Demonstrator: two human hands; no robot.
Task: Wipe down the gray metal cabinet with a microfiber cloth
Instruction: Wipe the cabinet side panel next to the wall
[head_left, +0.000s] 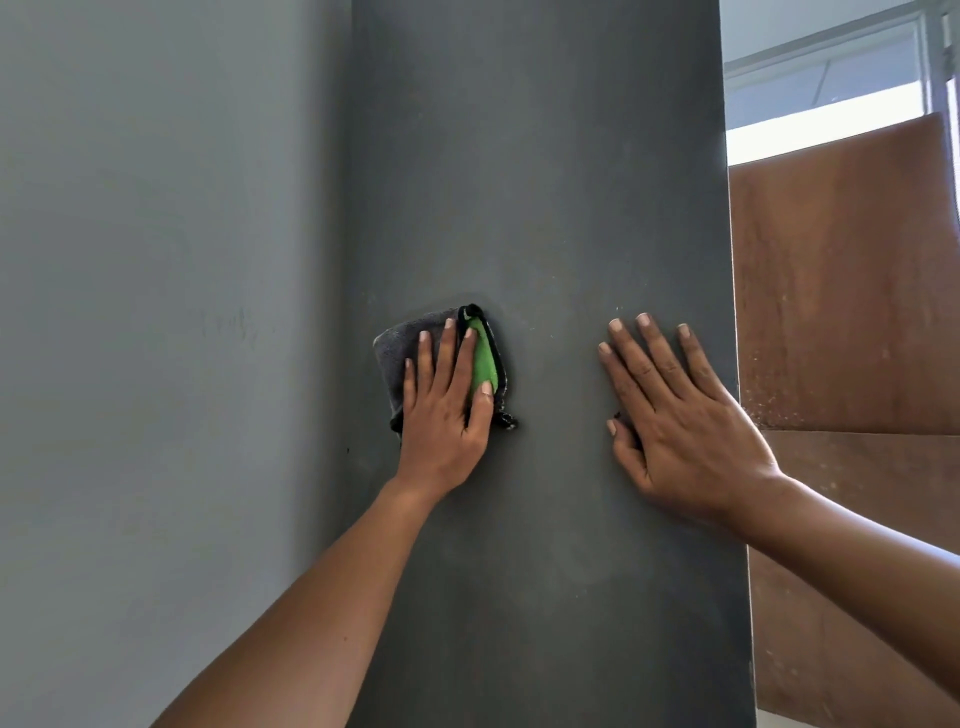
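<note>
While you've got your left hand (445, 415) flat on the microfiber cloth (395, 358), pinning it to the gray metal cabinet (540, 182), the thing to notice is where the cloth sits; it's near the cabinet's left edge, right by the wall (156, 260), about mid-height on the panel. Fingers there are straight and spread, pressing rather than gripping; the cloth pokes out above and to the left of the fingertips, with a green patch showing between the fingers and the thumb. Your right hand (685, 415) is also flat, fingers loose and splayed, holding nothing, resting on the bare metal close to the right edge; looks like it's just bracing.

The cabinet face runs tall and narrow, long axis vertical, so most of the unwiped surface lies up, down and to the right of the cloth; I'd guess the next stroke goes along one of those, and the left hand is obviously the one to do it.

Count: one cloth, one cabinet, two hands; a brown wooden panel (841, 286) stands behind on the right, with a window (821, 88) above it.
</note>
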